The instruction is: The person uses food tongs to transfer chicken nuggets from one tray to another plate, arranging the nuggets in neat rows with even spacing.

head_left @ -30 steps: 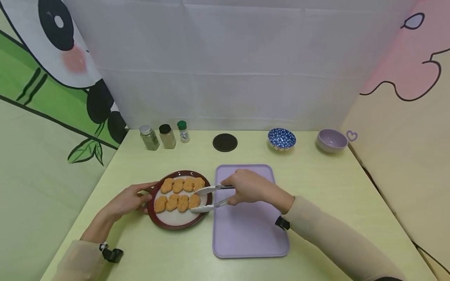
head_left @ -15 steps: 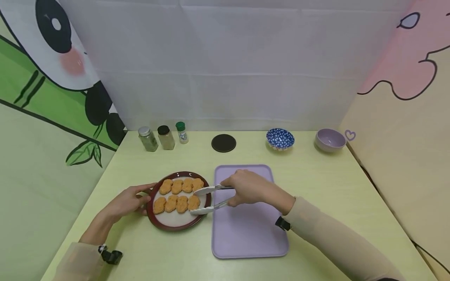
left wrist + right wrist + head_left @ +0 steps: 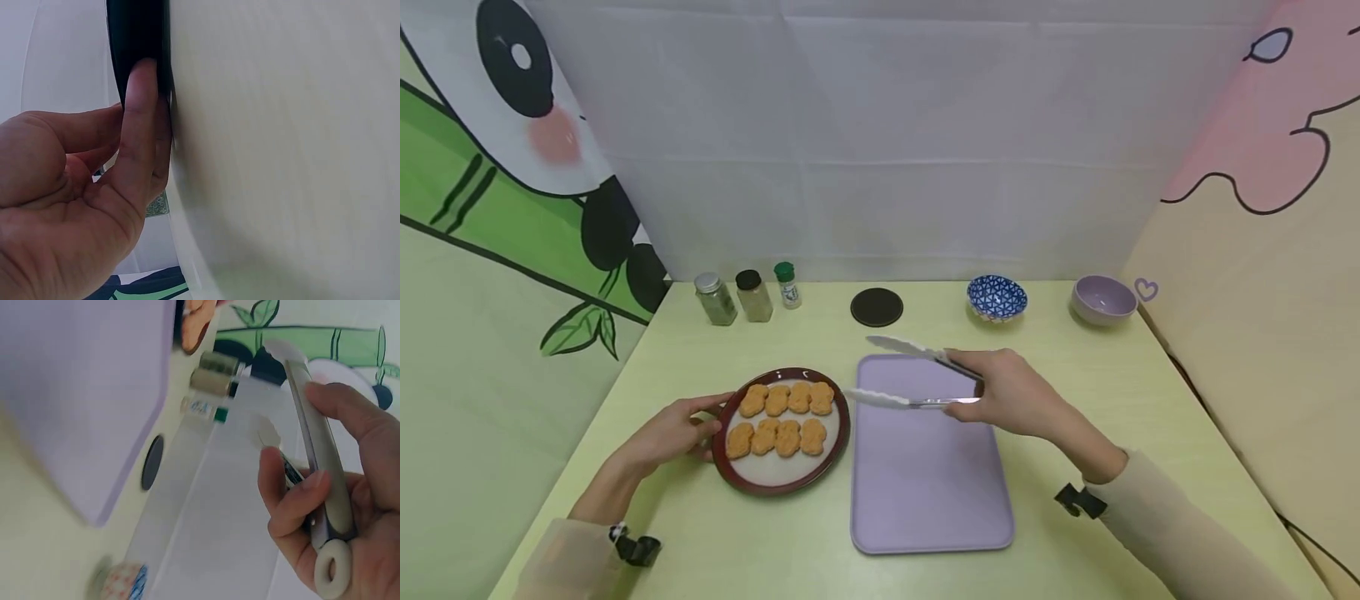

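Observation:
My left hand [image 3: 666, 435] pinches the left rim of a round plate [image 3: 727, 473] with a dark red border and pale middle. In the left wrist view its fingers reach under the plate's dark edge [image 3: 137, 31], close to the tabletop. Two rows of nuggets [image 3: 787, 438] lie on the plate. My right hand [image 3: 1018, 392] grips metal tongs [image 3: 951, 403] with white tips, held above the far part of a lilac tray [image 3: 932, 500]. The tongs' arms stand apart, pointing left, with nothing between them. The right wrist view shows fingers and thumb wrapped around the tongs [image 3: 325, 444].
Along the back stand a silver-capped jar [image 3: 716, 300], a black-capped jar [image 3: 754, 297] and a green-capped shaker [image 3: 787, 286]. Right of them are a black disc [image 3: 877, 307], a blue patterned bowl [image 3: 997, 298] and a purple bowl [image 3: 1103, 301]. Fabric walls enclose the table.
My right hand has drawn the tongs up, back and to the right, from over the plate's nuggets to above the tray. My left hand has stayed on the plate's rim.

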{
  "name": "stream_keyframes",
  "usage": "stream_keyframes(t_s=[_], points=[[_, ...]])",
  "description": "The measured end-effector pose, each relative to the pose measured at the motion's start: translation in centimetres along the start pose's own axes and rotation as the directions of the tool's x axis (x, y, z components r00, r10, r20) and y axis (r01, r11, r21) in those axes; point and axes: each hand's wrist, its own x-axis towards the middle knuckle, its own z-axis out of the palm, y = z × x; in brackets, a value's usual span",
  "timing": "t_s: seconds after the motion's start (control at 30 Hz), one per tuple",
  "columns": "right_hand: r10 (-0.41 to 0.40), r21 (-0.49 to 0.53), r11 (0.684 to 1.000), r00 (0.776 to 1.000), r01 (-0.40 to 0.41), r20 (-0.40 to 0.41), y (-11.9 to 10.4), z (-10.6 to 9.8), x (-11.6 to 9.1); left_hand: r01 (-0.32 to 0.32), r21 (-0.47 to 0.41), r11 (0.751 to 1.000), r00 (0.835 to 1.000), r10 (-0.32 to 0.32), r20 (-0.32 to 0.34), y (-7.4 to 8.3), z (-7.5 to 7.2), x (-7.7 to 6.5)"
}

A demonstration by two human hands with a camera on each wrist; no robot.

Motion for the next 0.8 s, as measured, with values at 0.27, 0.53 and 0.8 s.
stream_keyframes(t_s=[0.27,0.53,0.8], points=[[0.258,0.008,0.965,0.943,-0.262,-0.208,5.8,-1.8,-5.1,0.012,0.008,1.000,1.000,-0.012,-0.015,0.0,0.0,0.1],[0.369,-0.071,0.909,0.872,-0.411,-0.321,11.0,0.2,-7.9,-0.014,0.021,1.000,1.000,0.014,-0.007,-0.1,0.0,0.0],[0.483,-0.060,0.854,0.831,-0.516,-0.275,13.0,2.8,-8.9,-0.028,0.015,0.999,1.000,0.028,0.013,-0.4,-0.2,0.2]])
